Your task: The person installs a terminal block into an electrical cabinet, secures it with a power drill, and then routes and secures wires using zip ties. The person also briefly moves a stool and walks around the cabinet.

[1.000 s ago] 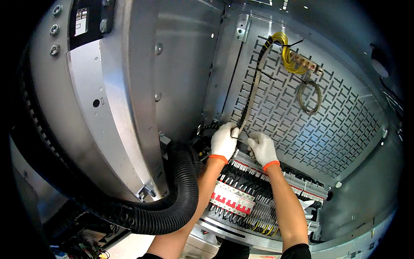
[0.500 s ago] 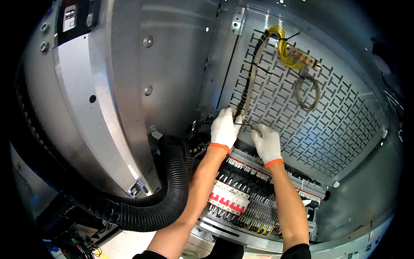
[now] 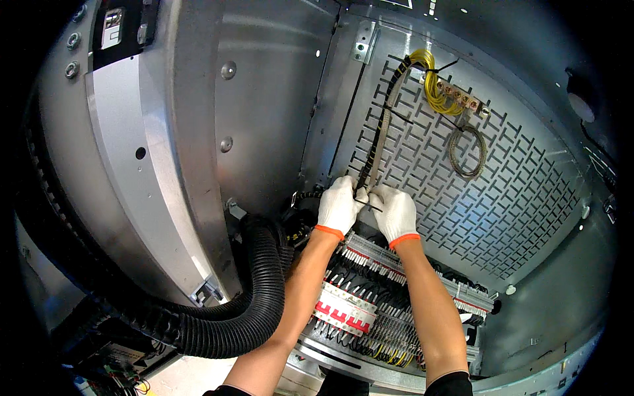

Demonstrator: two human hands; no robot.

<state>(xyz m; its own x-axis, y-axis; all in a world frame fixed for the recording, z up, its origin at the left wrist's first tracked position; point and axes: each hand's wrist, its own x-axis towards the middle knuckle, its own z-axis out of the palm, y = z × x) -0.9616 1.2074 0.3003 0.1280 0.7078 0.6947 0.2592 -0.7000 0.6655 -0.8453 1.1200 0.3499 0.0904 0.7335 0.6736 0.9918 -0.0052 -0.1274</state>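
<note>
Gloved left hand [image 3: 338, 203] – fingers curled in at the foot of the cable bundle [image 3: 381, 142], which drops into the gap between the two hands. Whether thumb and fingers pinch cable or tie, cannot tell; the glove covers it. Gloved right hand [image 3: 395, 211] just across from it, fingers bent, tips against the same spot; its grip is also hidden. Thin black tie [image 3: 374, 208] crosses below the fingertips, between the hands, one end poking toward the right palm.

Step looks like fitting the tie round the bundle. Best done, I judge, with the left hand pressing black cable and grey sleeve together, the right feeding and drawing the tail. Tie wants to lie flat and square across the bundle; a twisted strap would seat badly. Pull steady, along the strap – snug, but not biting the sleeve. Another tie [image 3: 401, 116], farther up the bundle above both hands, offers a pattern to match.

Watch the elbow room: wire rows [image 3: 376, 261] sit right below the wrists, red-switched breakers [image 3: 346, 309] beside the left forearm, fat black hose [image 3: 267, 297] to its left. Slotted panel [image 3: 475, 204] behind and right of the right hand; knuckles could scrape if the tail slips.
</note>
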